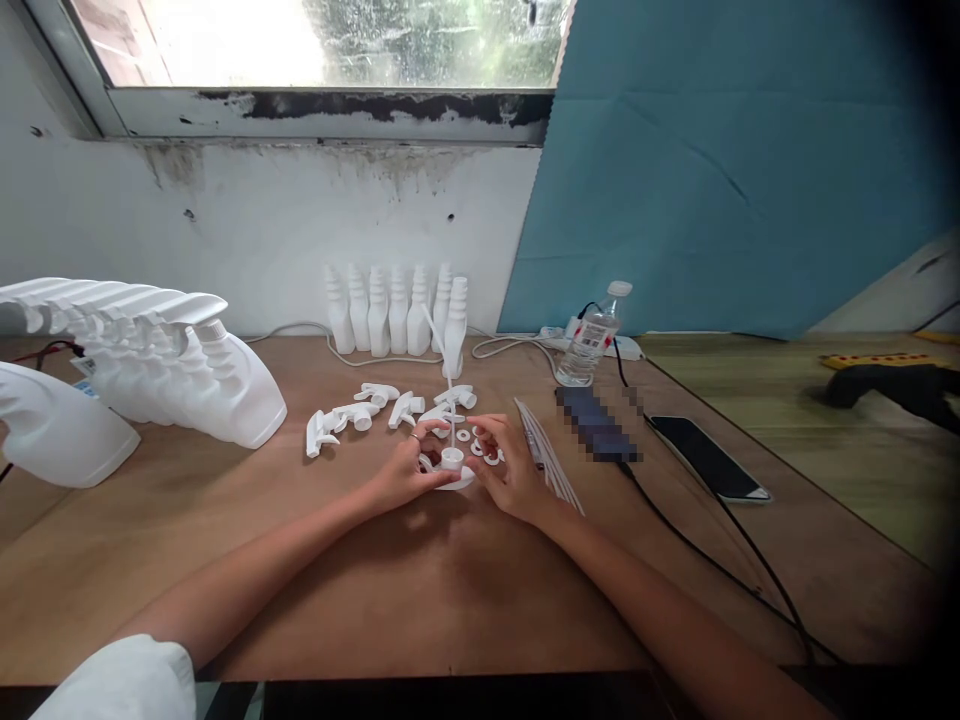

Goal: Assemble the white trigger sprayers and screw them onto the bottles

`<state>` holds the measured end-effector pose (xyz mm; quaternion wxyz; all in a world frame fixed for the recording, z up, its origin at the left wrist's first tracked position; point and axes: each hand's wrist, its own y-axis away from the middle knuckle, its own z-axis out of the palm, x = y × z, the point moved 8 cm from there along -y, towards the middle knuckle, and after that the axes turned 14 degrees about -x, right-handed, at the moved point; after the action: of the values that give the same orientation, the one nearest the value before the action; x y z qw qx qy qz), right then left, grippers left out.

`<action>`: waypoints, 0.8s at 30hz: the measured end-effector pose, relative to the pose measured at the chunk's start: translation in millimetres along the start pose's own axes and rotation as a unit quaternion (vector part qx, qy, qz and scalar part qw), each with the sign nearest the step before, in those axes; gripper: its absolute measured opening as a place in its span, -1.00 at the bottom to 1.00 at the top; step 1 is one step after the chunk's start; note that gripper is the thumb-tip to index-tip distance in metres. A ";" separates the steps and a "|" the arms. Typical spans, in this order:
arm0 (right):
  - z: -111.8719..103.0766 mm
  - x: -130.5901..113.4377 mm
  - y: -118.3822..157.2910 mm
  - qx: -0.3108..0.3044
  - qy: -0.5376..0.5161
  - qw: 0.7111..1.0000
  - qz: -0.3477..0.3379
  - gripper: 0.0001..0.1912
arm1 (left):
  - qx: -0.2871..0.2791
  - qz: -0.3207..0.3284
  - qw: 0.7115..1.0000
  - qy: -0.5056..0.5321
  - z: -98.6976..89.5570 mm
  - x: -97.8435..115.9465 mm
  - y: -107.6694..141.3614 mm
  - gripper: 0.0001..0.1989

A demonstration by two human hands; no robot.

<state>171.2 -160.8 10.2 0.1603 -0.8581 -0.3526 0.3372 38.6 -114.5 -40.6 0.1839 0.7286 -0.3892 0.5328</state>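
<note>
Between my two hands is a white spray trigger head (pixel 452 460), its round collar facing up. A thin white tube (pixel 451 405) stands up out of the collar and leans left at its top. My left hand (pixel 412 468) grips the spray trigger head from the left, thumb at the collar. From the right, my right hand (pixel 517 472) pinches its edge with thumb and curled fingers. Several small white ring washers (pixel 478 447) lie just behind, partly hidden by the fingers. More trigger heads (pixel 356 415) lie loose beyond my hands.
White bottles (pixel 379 315) stand in a row by the wall; larger ones (pixel 225 385) lean at left. Loose tubes (pixel 559 470) lie beside my right hand. Farther right are a water bottle (pixel 592 340), a pixelated dark object (pixel 596 423), a phone (pixel 705 457) and black cables (pixel 697 545).
</note>
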 end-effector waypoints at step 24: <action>-83.5 16.2 28.7 0.147 0.188 0.968 -0.084 -0.41 | 0.231 -0.229 0.904 -0.278 -103.8 -7.2 -146.1 -0.59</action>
<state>251.7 -172.4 48.1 0.3756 -0.8404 -0.3337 0.2032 83.4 51.0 12.1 0.0123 0.9382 -0.1130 0.3270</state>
